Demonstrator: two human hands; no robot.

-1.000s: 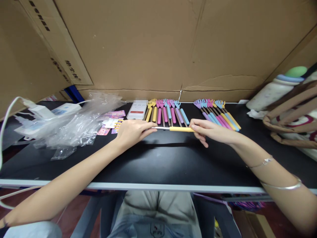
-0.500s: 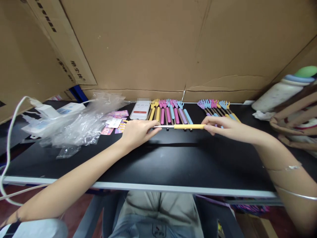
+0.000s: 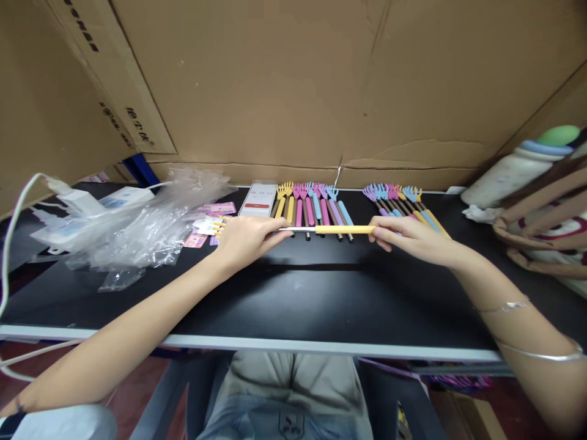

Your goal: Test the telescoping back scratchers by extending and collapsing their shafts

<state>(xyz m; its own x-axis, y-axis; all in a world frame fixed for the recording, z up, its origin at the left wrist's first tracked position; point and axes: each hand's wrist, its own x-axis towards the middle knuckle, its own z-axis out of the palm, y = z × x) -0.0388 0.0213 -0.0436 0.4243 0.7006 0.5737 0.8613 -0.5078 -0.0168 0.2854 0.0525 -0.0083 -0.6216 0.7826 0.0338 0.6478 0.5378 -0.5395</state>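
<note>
A yellow back scratcher (image 3: 345, 230) with a metal rod is held level above the black table (image 3: 302, 305). My left hand (image 3: 247, 238) is closed round its rod end, and the yellow claw tips poke out left of the fingers. At the other end, my right hand (image 3: 403, 237) pinches the tip of the yellow sleeve. Behind the rod lies a row of back scratchers (image 3: 316, 208) in yellow, pink, blue and purple, claws toward the wall. A second group of back scratchers (image 3: 403, 198) lies beyond my right hand, partly covered by it.
Clear plastic bags (image 3: 137, 226) and a white power strip (image 3: 114, 201) with cables lie at the left. Printed cards (image 3: 215, 211) and a phone (image 3: 257, 200) sit near them. A bottle (image 3: 509, 174) and a brown bag (image 3: 536, 226) stand right. Cardboard (image 3: 275, 91) walls the back.
Both hands still grip the same back scratcher. The whole view has shifted slightly, and the rod appears a little further left and higher.
</note>
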